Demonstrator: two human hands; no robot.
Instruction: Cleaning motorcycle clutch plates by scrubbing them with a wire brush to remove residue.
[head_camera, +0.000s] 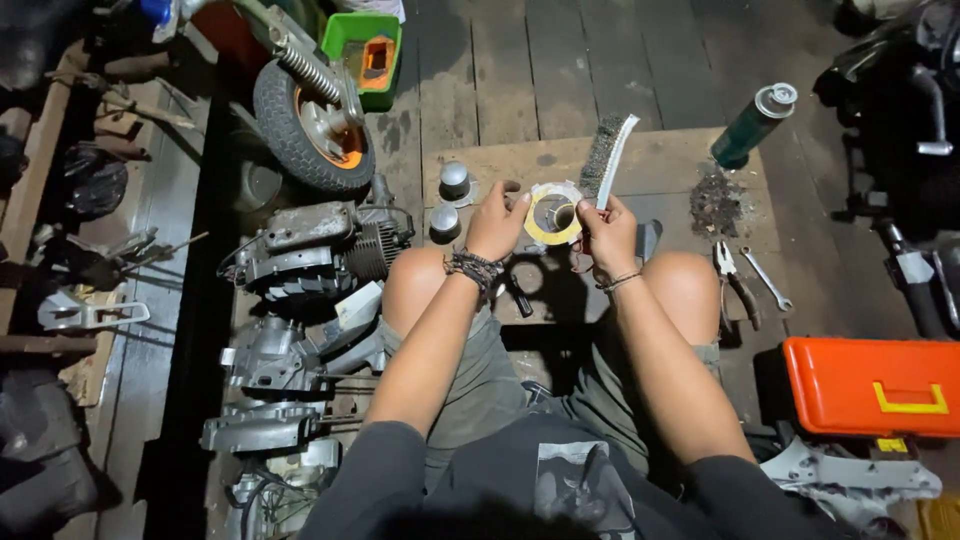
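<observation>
Hands: left (497, 222) grips ring (553, 213), right (606, 235) holds wire brush (606, 160).

Dark sleeves, olive shorts, beaded wrist bracelets.

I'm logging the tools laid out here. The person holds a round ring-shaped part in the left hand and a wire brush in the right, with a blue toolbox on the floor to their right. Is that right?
Not quite: the toolbox is orange, not blue, as the head view shows. The rest holds: the left hand holds the round ring-shaped part, and the right hand holds the wire brush.
</observation>
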